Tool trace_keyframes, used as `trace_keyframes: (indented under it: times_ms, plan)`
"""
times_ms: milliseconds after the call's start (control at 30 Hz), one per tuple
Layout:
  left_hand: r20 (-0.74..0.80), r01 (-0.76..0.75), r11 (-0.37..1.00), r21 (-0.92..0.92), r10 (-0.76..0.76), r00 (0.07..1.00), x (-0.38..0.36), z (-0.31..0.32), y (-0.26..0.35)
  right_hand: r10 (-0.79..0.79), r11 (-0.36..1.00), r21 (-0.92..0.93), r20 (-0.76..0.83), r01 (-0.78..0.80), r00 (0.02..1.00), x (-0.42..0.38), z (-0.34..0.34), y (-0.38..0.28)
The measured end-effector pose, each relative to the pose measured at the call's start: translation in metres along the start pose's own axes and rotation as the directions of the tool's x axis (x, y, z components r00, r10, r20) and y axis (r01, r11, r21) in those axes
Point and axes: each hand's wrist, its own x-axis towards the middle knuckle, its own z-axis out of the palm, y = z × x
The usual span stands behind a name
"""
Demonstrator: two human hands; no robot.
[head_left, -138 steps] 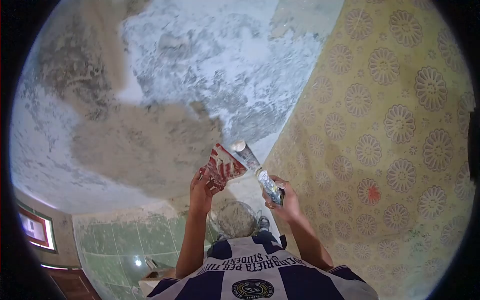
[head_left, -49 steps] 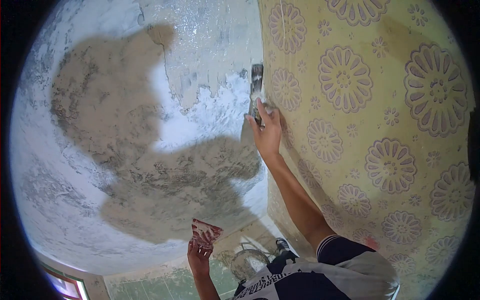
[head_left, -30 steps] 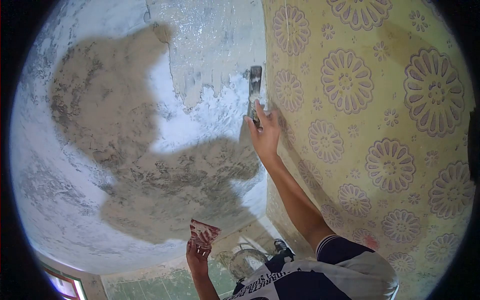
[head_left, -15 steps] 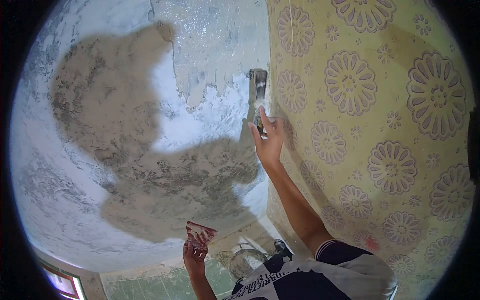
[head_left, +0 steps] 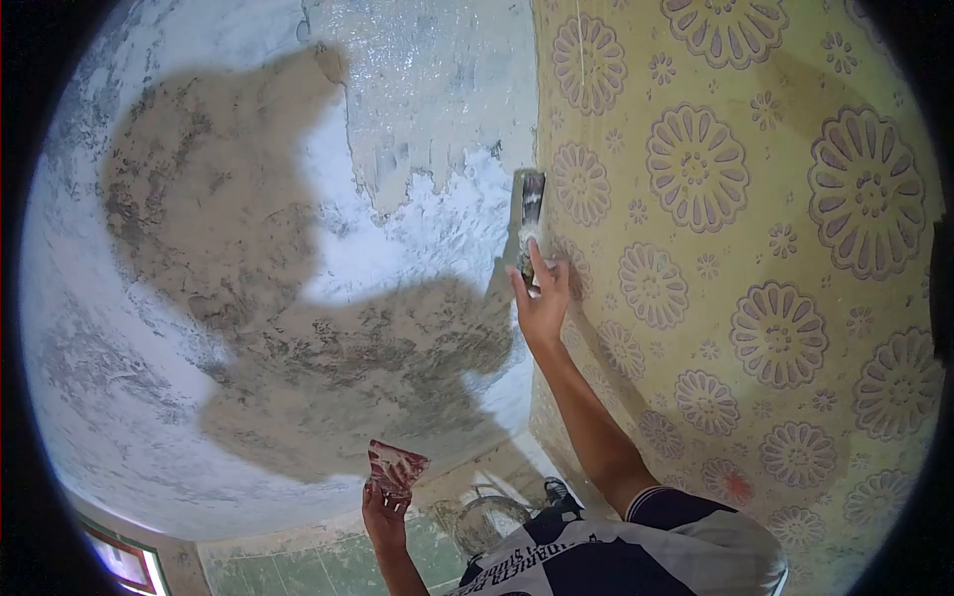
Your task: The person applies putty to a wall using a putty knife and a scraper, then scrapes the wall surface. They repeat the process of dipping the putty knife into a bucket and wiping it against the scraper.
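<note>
My right hand (head_left: 544, 306) is closed on the handle of a putty knife (head_left: 533, 202), its index finger stretched along the tool. The blade points up and lies against the grey wall, right beside the corner. Wet, shiny plaster (head_left: 437, 89) covers the wall's upper part, ending in a ragged lower edge left of the blade. Lower down, my left hand (head_left: 386, 519) grips a flat, reddish, roughly four-sided plate (head_left: 397, 467) with pale smears on it, held away from the knife.
A yellow wall with raised flower patterns (head_left: 696, 167) meets the grey wall at the corner. My shadow falls across the rough wall (head_left: 224, 189). Below are green tiles (head_left: 288, 571), a round grey container (head_left: 489, 521), my shoe (head_left: 558, 492) and a window (head_left: 124, 561) at lower left.
My right hand has moved down along the corner with the putty knife, and slightly to the right. My left hand and the reddish plate have barely shifted.
</note>
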Motion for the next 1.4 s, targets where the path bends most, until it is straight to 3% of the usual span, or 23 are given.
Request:
trace_keyframes:
  times_ms: [33,233,367,433,533,667,733,767,833,1000,1100,1167,1233,1300,1367,1400]
  plan:
    - [-0.063,0.002,0.999,-0.032,-0.004,0.998,-0.002,0.006,0.003,0.018,0.999,0.029,-0.002,-0.018,1.0,0.007,0.001,-0.006]
    - [-0.043,0.019,1.0,-0.002,-0.019,0.999,0.005,0.008,0.0,0.083,0.98,0.179,0.054,-0.091,0.995,0.058,0.01,-0.036]
    - [-0.013,0.018,0.999,-0.036,-0.019,1.0,0.001,0.015,0.0,0.141,0.976,0.155,0.075,-0.151,0.987,0.045,0.01,-0.025]
    - [-0.051,0.041,0.997,-0.064,-0.044,0.998,0.003,0.013,-0.001,0.036,0.991,-0.127,0.062,-0.028,0.997,0.018,0.007,-0.006]
    - [0.034,0.038,0.996,0.076,-0.04,0.999,0.006,-0.003,-0.003,0.08,0.996,-0.032,0.079,-0.078,0.994,-0.017,0.001,0.01]
    - [0.054,0.017,0.997,0.072,-0.021,0.998,0.009,-0.01,-0.003,0.141,0.989,0.046,0.071,-0.144,0.988,-0.011,0.0,0.007]
    - [0.061,0.016,0.998,0.057,-0.019,0.998,0.009,-0.01,-0.003,-0.034,0.996,0.075,-0.059,0.039,0.998,0.021,0.0,-0.007]
    - [0.061,0.019,0.998,0.061,-0.023,0.998,0.007,-0.003,-0.001,-0.031,0.997,0.071,-0.059,0.035,0.998,0.034,0.001,-0.014]
    - [-0.05,0.025,0.999,-0.036,-0.026,0.998,0.003,0.017,0.005,0.057,0.985,0.164,0.002,-0.056,0.998,0.056,0.003,-0.028]
    - [-0.019,0.059,0.997,-0.055,-0.061,0.998,0.008,0.021,-0.002,0.033,0.99,0.135,-0.015,-0.031,0.999,0.061,0.01,-0.025]
    - [-0.03,0.067,0.994,-0.081,-0.07,0.997,0.009,0.026,-0.002,0.015,1.0,0.006,-0.017,-0.015,1.0,0.023,0.011,-0.007]
    - [-0.034,0.073,0.993,-0.09,-0.076,0.997,0.009,0.02,-0.003,0.096,0.995,0.027,0.041,-0.097,0.995,-0.007,0.003,0.002]
    - [0.082,0.028,0.995,0.094,-0.035,0.996,0.012,0.007,-0.005,0.089,0.996,-0.009,0.044,-0.088,0.995,-0.033,-0.008,0.005]
    - [0.038,0.036,0.999,0.018,-0.037,0.999,0.01,0.014,-0.002,0.074,0.997,-0.042,0.045,-0.072,0.996,-0.041,-0.013,0.004]
    - [-0.016,0.048,0.997,-0.054,-0.048,0.999,0.01,0.025,0.003,0.277,0.944,0.133,0.169,-0.301,0.946,-0.04,-0.024,-0.013]
    - [-0.011,0.025,1.0,-0.005,-0.025,1.0,0.01,0.03,0.006,0.279,0.943,0.132,0.185,-0.305,0.942,-0.038,-0.032,-0.024]
